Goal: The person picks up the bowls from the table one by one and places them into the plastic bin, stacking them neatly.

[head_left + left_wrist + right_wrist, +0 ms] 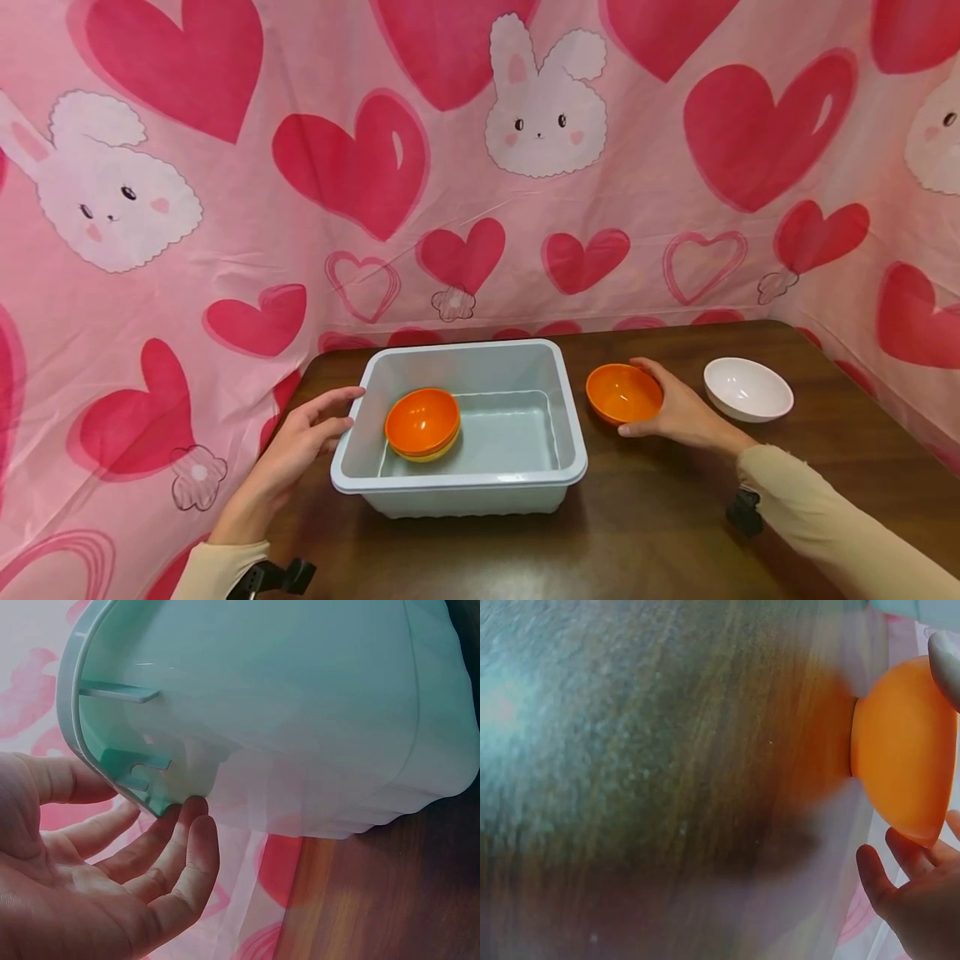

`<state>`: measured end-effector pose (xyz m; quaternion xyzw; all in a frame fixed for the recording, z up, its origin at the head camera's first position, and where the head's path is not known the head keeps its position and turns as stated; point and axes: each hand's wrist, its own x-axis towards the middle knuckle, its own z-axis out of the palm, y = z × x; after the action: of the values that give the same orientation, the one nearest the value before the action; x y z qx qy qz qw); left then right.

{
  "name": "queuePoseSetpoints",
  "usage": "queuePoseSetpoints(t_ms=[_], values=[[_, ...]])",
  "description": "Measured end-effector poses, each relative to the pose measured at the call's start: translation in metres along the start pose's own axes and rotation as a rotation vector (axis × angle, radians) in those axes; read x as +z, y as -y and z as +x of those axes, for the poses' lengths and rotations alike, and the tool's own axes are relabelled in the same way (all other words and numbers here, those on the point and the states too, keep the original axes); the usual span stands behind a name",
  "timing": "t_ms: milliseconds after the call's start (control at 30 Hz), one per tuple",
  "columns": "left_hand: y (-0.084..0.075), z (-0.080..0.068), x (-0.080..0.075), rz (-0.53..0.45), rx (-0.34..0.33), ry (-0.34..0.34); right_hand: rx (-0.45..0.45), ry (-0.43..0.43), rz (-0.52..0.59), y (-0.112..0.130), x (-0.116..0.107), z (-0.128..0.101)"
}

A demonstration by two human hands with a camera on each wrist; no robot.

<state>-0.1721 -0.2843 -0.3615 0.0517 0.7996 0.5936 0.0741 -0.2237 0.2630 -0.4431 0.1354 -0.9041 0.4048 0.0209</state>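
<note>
My left hand [300, 442] is at the left rim of a pale grey plastic basin [480, 481], its thumb at the rim and its curled fingers [196, 844] under the lip. Inside the basin, toward the left, an orange bowl [422, 421] is nested on a yellow one [431, 456]. To the right of the basin, my right hand [678, 408] grips a second orange bowl [624, 394] from its right side, thumb near and fingers far. That bowl [904, 746] is upright, its base close to the tabletop in the right wrist view.
A white bowl [748, 389] stands on the dark wooden table [637, 525], just beyond my right hand. Pink fabric [517, 225] printed with hearts and rabbits hangs behind the table and along both sides.
</note>
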Motion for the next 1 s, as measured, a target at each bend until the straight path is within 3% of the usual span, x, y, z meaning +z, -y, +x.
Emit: queuePoseSetpoints(t_ms=[567, 1000], values=[[0.000, -0.001, 0.001, -0.015, 0.016, 0.004, 0.059, -0.041, 0.065, -0.003, 0.002, -0.005], [0.000, -0.001, 0.000, -0.011, 0.012, 0.004, 0.063, -0.038, 0.146, 0.013, -0.007, -0.017]])
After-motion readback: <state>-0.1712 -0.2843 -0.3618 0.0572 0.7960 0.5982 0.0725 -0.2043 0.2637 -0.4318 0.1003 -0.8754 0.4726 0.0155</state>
